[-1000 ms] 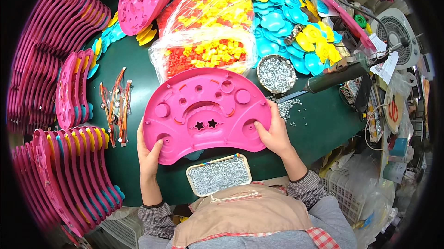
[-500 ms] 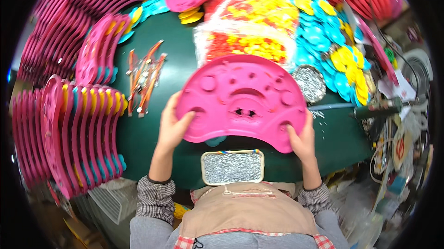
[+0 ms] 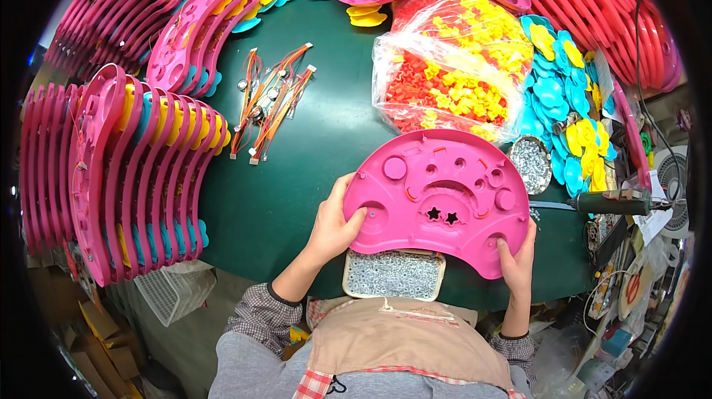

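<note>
Pink panel has shifted toward the tray, gripped between both hands.

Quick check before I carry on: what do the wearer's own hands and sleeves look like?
Left hand and right hand are both ungloved. Finely checked dark-and-light sleeves end in dark cuffs partway down the forearms, with plain grey fabric further up.

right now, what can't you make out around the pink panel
In the head view:
Pink panel: rear face, turned from the camera.
Left hand and right hand: fingers mostly hidden behind the panel.
Tray: far edge partly covered by the panel.
Red stack: top cut by the picture's upper edge.
</note>
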### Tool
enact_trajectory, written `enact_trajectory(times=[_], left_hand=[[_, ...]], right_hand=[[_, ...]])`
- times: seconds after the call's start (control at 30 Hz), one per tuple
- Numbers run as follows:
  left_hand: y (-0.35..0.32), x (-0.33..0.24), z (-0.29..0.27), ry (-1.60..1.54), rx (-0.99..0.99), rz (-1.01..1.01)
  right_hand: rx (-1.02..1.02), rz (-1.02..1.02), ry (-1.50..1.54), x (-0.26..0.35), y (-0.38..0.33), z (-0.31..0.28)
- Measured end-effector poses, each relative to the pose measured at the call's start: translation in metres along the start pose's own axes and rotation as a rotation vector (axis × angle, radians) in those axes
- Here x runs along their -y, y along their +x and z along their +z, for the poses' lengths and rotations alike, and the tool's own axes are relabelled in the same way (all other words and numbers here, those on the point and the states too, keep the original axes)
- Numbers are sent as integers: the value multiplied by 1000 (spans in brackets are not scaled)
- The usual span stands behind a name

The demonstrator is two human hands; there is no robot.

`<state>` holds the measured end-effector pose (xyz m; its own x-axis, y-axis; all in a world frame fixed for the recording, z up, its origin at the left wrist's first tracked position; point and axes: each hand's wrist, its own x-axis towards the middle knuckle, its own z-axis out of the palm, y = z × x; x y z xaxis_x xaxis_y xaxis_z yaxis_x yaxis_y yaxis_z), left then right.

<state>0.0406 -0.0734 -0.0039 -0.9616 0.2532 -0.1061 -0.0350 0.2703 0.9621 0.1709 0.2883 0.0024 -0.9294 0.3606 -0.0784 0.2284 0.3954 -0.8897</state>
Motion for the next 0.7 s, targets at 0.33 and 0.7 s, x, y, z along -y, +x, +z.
enact_trajectory(times=[0.33, 0.7], left_hand=[[31, 7, -34, 433, -138, 269], [22, -52, 7, 850, 239, 499]], right_hand=[[8, -21, 100, 4, 32, 33], [-83, -486, -342, 84, 168, 17]])
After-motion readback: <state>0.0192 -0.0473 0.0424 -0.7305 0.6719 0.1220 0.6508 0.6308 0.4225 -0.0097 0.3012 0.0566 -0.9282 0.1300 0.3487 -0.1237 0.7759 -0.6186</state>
